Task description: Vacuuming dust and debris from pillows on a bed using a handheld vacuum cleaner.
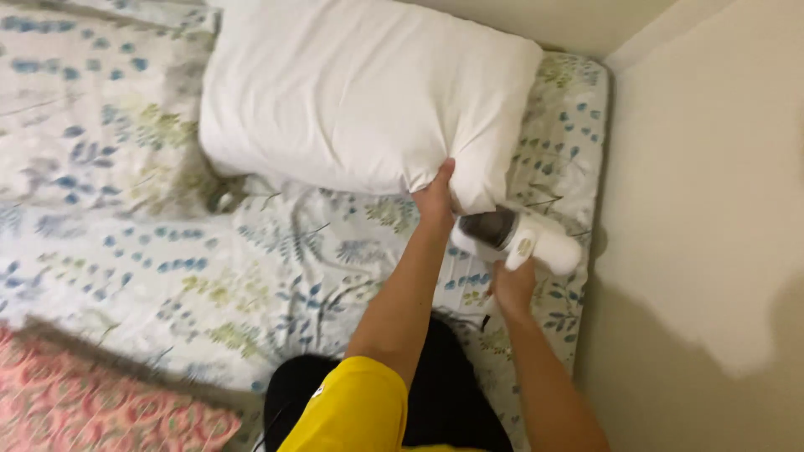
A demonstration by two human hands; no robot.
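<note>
At nine o'clock of the scene lies a pink patterned blanket (pixel 109 402), with the floral bedsheet (pixel 251 268) spreading toward the centre. At twelve o'clock rests the white pillow (pixel 360 92), its lower corner pinched and lifted by the left hand (pixel 435 197), fingers clenched on the fabric. Just at four o'clock of that hand, the right hand (pixel 512 285) grips the handle of a white handheld vacuum (pixel 519 238), which sits on the sheet under the pillow's raised corner, near the wall (pixel 712 209).
</note>
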